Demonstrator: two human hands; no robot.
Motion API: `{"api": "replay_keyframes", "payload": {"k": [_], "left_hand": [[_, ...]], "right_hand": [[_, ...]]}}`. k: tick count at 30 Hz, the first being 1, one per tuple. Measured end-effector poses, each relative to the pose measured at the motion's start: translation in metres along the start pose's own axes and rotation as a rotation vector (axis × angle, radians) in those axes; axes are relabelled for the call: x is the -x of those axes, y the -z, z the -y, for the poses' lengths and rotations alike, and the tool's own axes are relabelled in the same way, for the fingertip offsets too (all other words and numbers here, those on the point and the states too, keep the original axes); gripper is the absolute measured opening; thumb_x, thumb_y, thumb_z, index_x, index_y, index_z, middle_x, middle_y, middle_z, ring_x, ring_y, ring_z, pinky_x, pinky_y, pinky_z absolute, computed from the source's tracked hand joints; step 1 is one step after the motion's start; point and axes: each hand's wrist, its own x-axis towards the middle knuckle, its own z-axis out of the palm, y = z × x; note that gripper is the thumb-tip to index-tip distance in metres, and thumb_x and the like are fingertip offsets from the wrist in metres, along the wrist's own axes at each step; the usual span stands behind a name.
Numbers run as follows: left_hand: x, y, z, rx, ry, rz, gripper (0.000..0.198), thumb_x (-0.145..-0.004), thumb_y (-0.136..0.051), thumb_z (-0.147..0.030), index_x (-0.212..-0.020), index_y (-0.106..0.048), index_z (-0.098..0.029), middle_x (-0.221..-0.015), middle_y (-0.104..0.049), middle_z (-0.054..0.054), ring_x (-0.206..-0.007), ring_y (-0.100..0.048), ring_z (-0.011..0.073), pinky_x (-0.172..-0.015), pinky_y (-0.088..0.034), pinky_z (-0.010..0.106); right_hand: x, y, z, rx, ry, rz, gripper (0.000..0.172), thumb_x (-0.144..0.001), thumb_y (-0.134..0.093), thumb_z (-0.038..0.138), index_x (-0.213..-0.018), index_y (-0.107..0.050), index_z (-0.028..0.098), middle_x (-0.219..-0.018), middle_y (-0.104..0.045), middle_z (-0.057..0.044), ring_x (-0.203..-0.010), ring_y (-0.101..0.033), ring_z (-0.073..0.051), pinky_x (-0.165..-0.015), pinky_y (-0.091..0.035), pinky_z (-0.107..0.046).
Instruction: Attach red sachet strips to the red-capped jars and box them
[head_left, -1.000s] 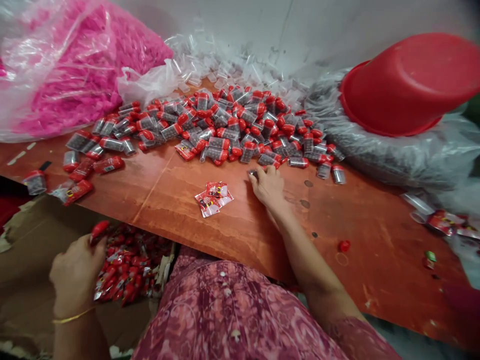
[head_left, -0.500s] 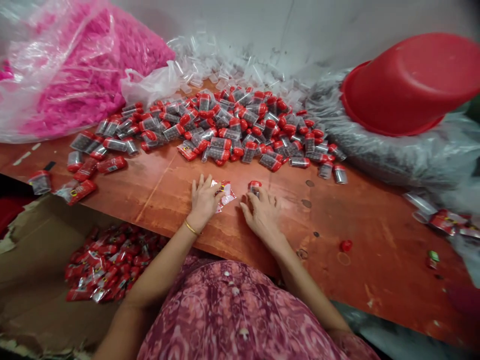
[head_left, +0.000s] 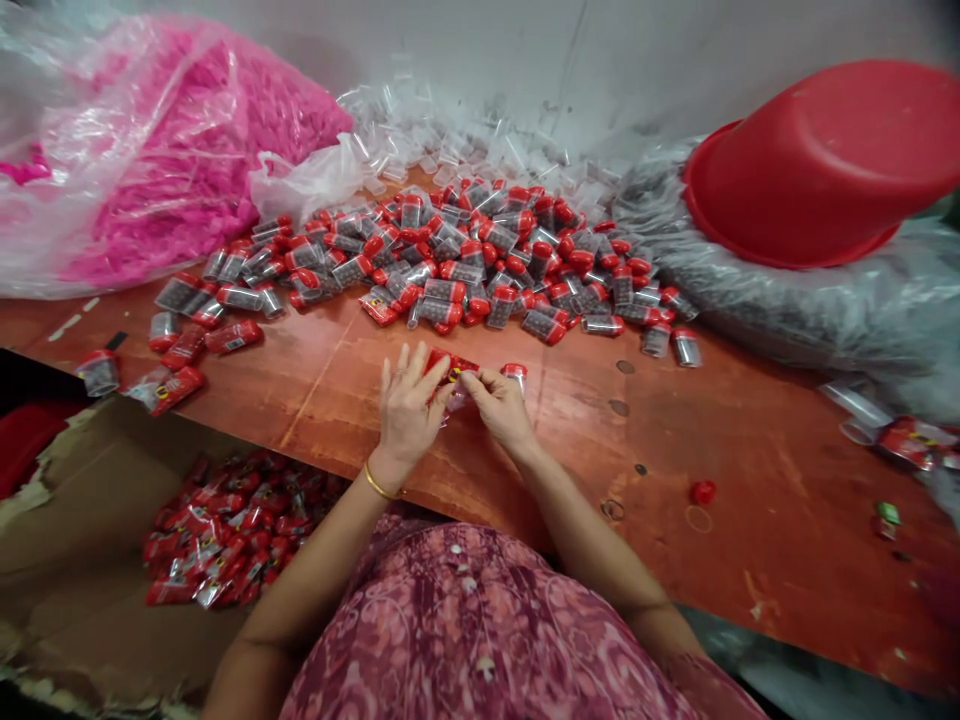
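Note:
A red printed plastic wrapper (head_left: 452, 366) with a clear part lies between my two hands over the table. My left hand (head_left: 409, 408) holds its left side between thumb and forefinger, the other fingers stretched out. With thumb and fingertips together, my right hand (head_left: 504, 405) pinches its right side. Just behind the right hand stands a small clear container with a red cap (head_left: 515, 372), partly hidden by the knuckles. More wrapper material shows under my fingers, mostly covered.
Beyond my hands spreads a heap of red-capped containers (head_left: 465, 260) with dark contents. A bag of pink pieces (head_left: 195, 150) stands back left, an upturned red bucket (head_left: 817, 170) on a plastic bag back right. Wrapped packs (head_left: 217, 540) fill a carton below left. A red cap (head_left: 703, 491) lies right.
My right hand has moved left from the small container to the wrapper and pinches it. The wrapper is turned, showing more of its red print. My left hand stays nearly in place.

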Motion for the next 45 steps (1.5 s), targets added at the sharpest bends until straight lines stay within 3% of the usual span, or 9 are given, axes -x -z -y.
{"api": "replay_keyframes", "payload": {"k": [3, 5, 8, 13, 17, 24, 28, 39, 45], "left_hand": [[0.006, 0.003, -0.009, 0.334, 0.300, -0.071, 0.054, -0.072, -0.067, -0.046, -0.117, -0.061, -0.017, -0.131, -0.056, 0.014, -0.125, -0.047, 0.0288, -0.105, -0.034, 0.044], [0.011, 0.002, -0.016, 0.643, 0.518, 0.063, 0.052, -0.069, -0.067, -0.053, -0.104, -0.067, -0.015, -0.111, -0.068, 0.013, -0.106, -0.060, 0.0267, -0.089, -0.048, 0.036], [0.018, -0.003, -0.027, 0.974, 0.690, 0.224, 0.047, -0.065, -0.068, -0.056, -0.088, -0.070, -0.015, -0.086, -0.072, 0.009, -0.082, -0.065, 0.0202, -0.064, -0.050, 0.025], [0.021, -0.016, -0.032, 1.068, 0.719, -0.025, 0.038, -0.055, -0.079, -0.043, -0.079, -0.070, -0.015, -0.080, -0.071, 0.003, -0.074, -0.063, 0.0132, -0.069, -0.048, 0.023], [0.015, -0.016, -0.025, 1.051, 0.765, -0.049, 0.034, -0.051, -0.081, -0.040, -0.068, -0.068, -0.013, -0.066, -0.069, 0.001, -0.062, -0.060, 0.0109, -0.068, -0.048, 0.024], [-0.001, -0.001, -0.024, 1.135, 0.909, 0.020, 0.040, -0.046, -0.083, -0.043, -0.066, -0.063, -0.014, -0.060, -0.067, 0.000, -0.050, -0.058, 0.0094, -0.051, -0.045, 0.020], [-0.001, -0.003, -0.027, 1.175, 0.924, 0.074, 0.038, -0.051, -0.082, -0.043, -0.069, -0.064, -0.014, -0.064, -0.069, 0.001, -0.056, -0.061, 0.0102, -0.053, -0.045, 0.019], [0.003, 0.000, -0.017, 1.244, 0.958, 0.126, 0.032, -0.059, -0.079, -0.039, -0.075, -0.065, -0.016, -0.069, -0.070, 0.002, -0.061, -0.063, 0.0107, -0.060, -0.048, 0.022], [0.004, 0.003, -0.018, 1.229, 0.941, 0.189, 0.030, -0.060, -0.078, -0.039, -0.074, -0.067, -0.015, -0.071, -0.071, 0.003, -0.062, -0.063, 0.0109, -0.061, -0.048, 0.022]], "right_hand": [[0.006, 0.001, 0.004, 0.000, 0.043, -0.120, 0.041, -0.080, -0.049, 0.052, -0.055, -0.041, 0.021, -0.051, -0.037, 0.005, -0.050, -0.036, -0.009, -0.049, -0.031, -0.023], [0.012, 0.002, 0.006, 0.054, 0.074, -0.204, 0.042, -0.083, -0.046, 0.050, -0.053, -0.036, 0.021, -0.050, -0.033, 0.005, -0.050, -0.032, -0.009, -0.048, -0.028, -0.023], [0.019, 0.000, 0.007, 0.106, 0.108, -0.266, 0.039, -0.085, -0.043, 0.045, -0.055, -0.037, 0.021, -0.053, -0.036, 0.005, -0.053, -0.035, -0.010, -0.052, -0.031, -0.024], [0.029, -0.016, 0.002, 0.070, 0.106, -0.251, 0.034, -0.085, -0.043, 0.043, -0.058, -0.044, 0.021, -0.055, -0.044, 0.003, -0.053, -0.041, -0.011, -0.053, -0.035, -0.025], [0.034, -0.013, -0.002, 0.118, 0.108, -0.155, 0.039, -0.090, -0.036, 0.046, -0.061, -0.047, 0.021, -0.058, -0.049, 0.002, -0.056, -0.046, -0.013, -0.055, -0.039, -0.025], [0.021, 0.041, -0.011, 0.940, 0.035, -0.279, 0.051, -0.080, -0.051, 0.057, -0.106, -0.056, 0.013, -0.098, -0.060, -0.016, -0.088, -0.053, -0.027, -0.074, -0.040, -0.036], [0.021, 0.052, -0.025, 1.161, 0.004, -0.197, 0.039, -0.085, -0.048, 0.040, -0.111, -0.057, 0.012, -0.097, -0.060, -0.018, -0.090, -0.051, -0.029, -0.074, -0.037, -0.038], [0.037, 0.073, -0.037, 0.871, 0.083, -0.113, 0.027, -0.078, -0.054, 0.031, -0.100, -0.059, 0.015, -0.094, -0.064, -0.012, -0.086, -0.057, -0.026, -0.078, -0.044, -0.039], [0.060, 0.070, -0.009, 0.546, 0.297, -0.013, 0.034, -0.082, -0.053, 0.034, -0.114, -0.054, 0.022, -0.099, -0.066, -0.007, -0.083, -0.061, -0.021, -0.074, -0.050, -0.036]]}}
